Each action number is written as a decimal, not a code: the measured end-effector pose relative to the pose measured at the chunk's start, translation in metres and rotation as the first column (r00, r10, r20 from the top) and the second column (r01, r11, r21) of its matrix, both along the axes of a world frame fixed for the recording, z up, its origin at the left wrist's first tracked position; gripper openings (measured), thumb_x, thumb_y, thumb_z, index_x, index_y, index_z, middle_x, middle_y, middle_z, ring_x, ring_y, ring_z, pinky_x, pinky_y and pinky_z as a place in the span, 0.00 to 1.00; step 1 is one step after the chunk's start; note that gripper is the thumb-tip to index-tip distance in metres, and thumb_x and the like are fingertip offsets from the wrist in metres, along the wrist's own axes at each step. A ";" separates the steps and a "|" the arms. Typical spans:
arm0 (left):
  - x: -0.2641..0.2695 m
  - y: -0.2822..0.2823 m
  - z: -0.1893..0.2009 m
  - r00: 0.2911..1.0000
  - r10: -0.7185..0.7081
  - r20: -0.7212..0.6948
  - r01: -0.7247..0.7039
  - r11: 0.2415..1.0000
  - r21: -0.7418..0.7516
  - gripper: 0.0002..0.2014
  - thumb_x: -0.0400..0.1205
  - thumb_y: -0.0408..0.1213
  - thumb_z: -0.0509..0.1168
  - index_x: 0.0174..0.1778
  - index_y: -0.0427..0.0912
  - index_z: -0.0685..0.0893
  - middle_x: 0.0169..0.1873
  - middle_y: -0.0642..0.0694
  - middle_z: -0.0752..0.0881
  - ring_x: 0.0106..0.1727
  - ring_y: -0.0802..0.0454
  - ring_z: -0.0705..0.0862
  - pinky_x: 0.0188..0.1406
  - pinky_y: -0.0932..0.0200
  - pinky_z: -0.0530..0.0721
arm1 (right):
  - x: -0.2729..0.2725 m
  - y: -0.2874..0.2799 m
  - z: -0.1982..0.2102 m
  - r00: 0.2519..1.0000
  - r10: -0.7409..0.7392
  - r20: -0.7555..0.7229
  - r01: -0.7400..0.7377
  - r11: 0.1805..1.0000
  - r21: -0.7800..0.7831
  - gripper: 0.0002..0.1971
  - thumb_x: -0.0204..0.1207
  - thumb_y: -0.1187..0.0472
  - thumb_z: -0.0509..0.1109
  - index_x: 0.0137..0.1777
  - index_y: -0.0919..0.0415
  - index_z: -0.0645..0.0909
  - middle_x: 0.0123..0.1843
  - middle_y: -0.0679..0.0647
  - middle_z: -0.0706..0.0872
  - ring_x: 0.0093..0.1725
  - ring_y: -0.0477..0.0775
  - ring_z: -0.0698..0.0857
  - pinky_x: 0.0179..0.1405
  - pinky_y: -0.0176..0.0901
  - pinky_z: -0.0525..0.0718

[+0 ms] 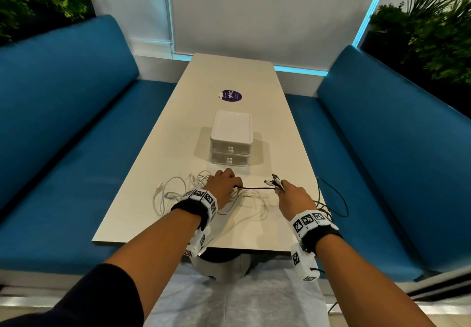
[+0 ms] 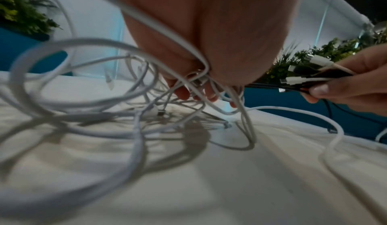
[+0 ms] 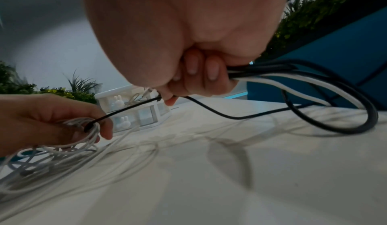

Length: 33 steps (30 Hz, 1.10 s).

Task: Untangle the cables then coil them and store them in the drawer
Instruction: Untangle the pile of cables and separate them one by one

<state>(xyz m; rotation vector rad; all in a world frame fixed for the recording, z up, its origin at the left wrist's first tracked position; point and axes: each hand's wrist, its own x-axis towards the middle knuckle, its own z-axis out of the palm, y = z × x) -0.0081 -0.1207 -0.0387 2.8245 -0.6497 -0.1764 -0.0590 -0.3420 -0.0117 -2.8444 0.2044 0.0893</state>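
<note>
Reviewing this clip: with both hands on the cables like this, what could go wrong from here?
The black cable runs taut between the left hand, which grips the white tangle, and the right hand; pulling harder may tighten knots. Black loops overhang the table edge and could slide off.

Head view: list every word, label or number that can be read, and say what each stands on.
"ClayG": white letters on the round purple sticker on the long beige table; its last letters are unclear.
Smaller print on the same sticker: too small to read.
Black-and-white square markers on the wrist bands: patterns, no words.
</note>
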 end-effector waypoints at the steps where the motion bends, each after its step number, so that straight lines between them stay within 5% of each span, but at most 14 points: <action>1: 0.002 0.001 -0.002 1.000 0.003 -0.001 -0.003 1.000 0.005 0.23 0.79 0.25 0.63 0.68 0.51 0.79 0.64 0.45 0.73 0.63 0.41 0.72 0.54 0.50 0.69 | 0.000 -0.001 0.000 1.000 -0.007 0.004 0.007 1.000 0.000 0.13 0.86 0.50 0.54 0.61 0.55 0.75 0.43 0.59 0.82 0.43 0.66 0.84 0.41 0.50 0.83; 8: 0.009 0.008 -0.001 0.996 0.058 0.065 -0.065 0.993 0.100 0.15 0.87 0.35 0.58 0.69 0.50 0.77 0.60 0.44 0.77 0.62 0.39 0.75 0.58 0.46 0.70 | 0.001 -0.004 0.003 1.000 -0.022 0.017 0.023 1.000 -0.003 0.12 0.86 0.50 0.54 0.60 0.54 0.72 0.41 0.59 0.82 0.41 0.65 0.83 0.37 0.49 0.80; 16: 0.005 0.016 0.006 0.961 0.208 0.184 -0.254 0.924 0.284 0.17 0.80 0.35 0.63 0.66 0.49 0.76 0.61 0.45 0.79 0.67 0.42 0.74 0.65 0.42 0.67 | 0.004 -0.017 0.007 0.992 -0.118 0.037 0.115 0.991 0.074 0.11 0.86 0.52 0.55 0.58 0.57 0.73 0.45 0.63 0.84 0.44 0.67 0.82 0.43 0.54 0.83; 20: 0.003 0.018 0.004 0.952 0.231 0.202 -0.278 0.926 0.256 0.22 0.77 0.30 0.62 0.69 0.44 0.74 0.64 0.42 0.76 0.67 0.39 0.73 0.66 0.42 0.69 | 0.002 -0.032 0.013 0.968 -0.249 0.038 0.247 0.968 0.035 0.08 0.85 0.56 0.56 0.56 0.57 0.74 0.44 0.59 0.80 0.43 0.65 0.79 0.44 0.52 0.81; 27: 0.006 0.026 0.009 0.950 0.253 0.184 -0.275 0.956 0.105 0.26 0.76 0.31 0.63 0.72 0.44 0.73 0.65 0.41 0.73 0.67 0.39 0.71 0.65 0.44 0.69 | -0.005 -0.055 0.007 0.876 -0.480 -0.052 0.483 0.873 0.068 0.16 0.80 0.65 0.56 0.67 0.68 0.70 0.66 0.69 0.79 0.61 0.72 0.80 0.53 0.59 0.79; 33: 0.002 0.021 0.016 0.958 0.225 0.181 -0.233 0.972 0.029 0.23 0.79 0.37 0.62 0.72 0.47 0.74 0.68 0.44 0.73 0.69 0.42 0.71 0.68 0.44 0.69 | -0.006 -0.042 0.002 0.912 -0.409 0.024 0.399 0.900 0.173 0.23 0.83 0.60 0.56 0.76 0.65 0.61 0.64 0.71 0.80 0.58 0.73 0.82 0.53 0.60 0.81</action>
